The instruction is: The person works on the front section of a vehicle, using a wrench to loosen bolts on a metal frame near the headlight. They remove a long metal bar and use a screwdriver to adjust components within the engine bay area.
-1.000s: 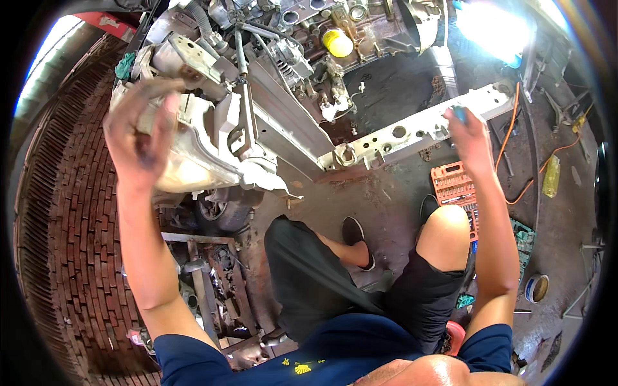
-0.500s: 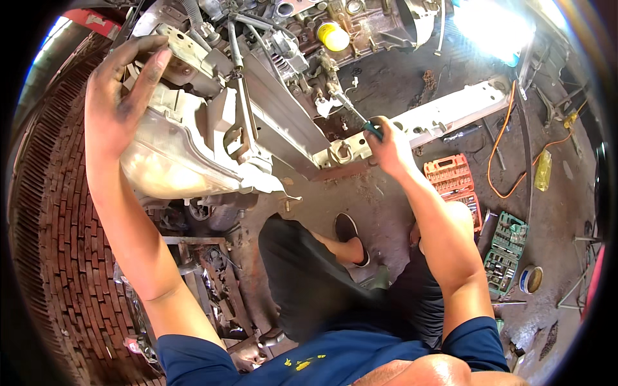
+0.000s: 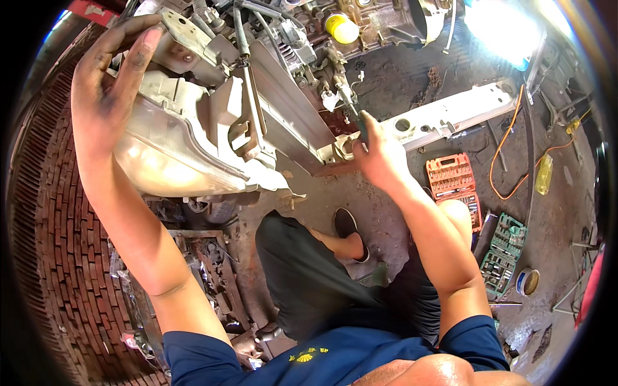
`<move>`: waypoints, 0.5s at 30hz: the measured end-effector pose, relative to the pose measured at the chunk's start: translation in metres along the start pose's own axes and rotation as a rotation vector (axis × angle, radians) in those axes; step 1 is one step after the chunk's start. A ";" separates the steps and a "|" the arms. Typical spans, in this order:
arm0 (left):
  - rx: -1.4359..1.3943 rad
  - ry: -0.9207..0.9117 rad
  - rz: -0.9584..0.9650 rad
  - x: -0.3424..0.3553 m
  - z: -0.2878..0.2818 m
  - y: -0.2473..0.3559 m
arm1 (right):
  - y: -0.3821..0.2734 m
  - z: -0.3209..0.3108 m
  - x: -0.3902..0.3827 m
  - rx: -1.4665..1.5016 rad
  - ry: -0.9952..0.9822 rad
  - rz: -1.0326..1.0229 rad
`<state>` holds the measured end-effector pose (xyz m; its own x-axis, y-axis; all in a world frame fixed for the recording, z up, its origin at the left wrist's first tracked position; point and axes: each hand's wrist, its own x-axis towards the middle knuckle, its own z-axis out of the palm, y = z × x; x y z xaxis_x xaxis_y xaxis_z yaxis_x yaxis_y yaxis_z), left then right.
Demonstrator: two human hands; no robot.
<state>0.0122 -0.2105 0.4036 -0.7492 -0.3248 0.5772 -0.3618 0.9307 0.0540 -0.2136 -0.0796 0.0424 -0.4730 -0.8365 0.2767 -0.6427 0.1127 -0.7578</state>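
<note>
My left hand (image 3: 106,106), its fingers dark with grime, is raised at the upper left. Its thumb and fingertips come together at the edge of a perforated metal bracket (image 3: 185,29); exactly how they grip it is partly hidden. Beneath the bracket lies a large clear headlight (image 3: 183,157). Right of centre, my right hand (image 3: 384,157) is closed round the dark green handle (image 3: 362,125) of a screwdriver. Its thin shaft points up and left toward a small metal fitting (image 3: 330,100) on the engine side. Whether the tip touches the fitting, I cannot tell.
A pale metal crossbeam (image 3: 444,114) runs rightward past my right hand. Orange (image 3: 450,175) and green (image 3: 505,241) socket cases lie open by my right leg, near a round tin (image 3: 528,282). An orange cable (image 3: 499,174) crosses the floor. A yellow cap (image 3: 342,29) sits on the engine.
My right hand has shifted left and slightly down in view, and the screwdriver now stands steeper. My left hand appears slightly farther left, still at the bracket. The whole view has shifted a little.
</note>
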 end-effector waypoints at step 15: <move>-0.011 0.040 -0.007 0.002 0.009 0.012 | 0.014 0.022 0.006 0.803 0.067 0.401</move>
<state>0.0014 -0.2013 0.3981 -0.7239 -0.3247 0.6087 -0.3611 0.9301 0.0667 -0.2118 -0.0948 0.0203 -0.6214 -0.7791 -0.0828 0.1810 -0.0400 -0.9827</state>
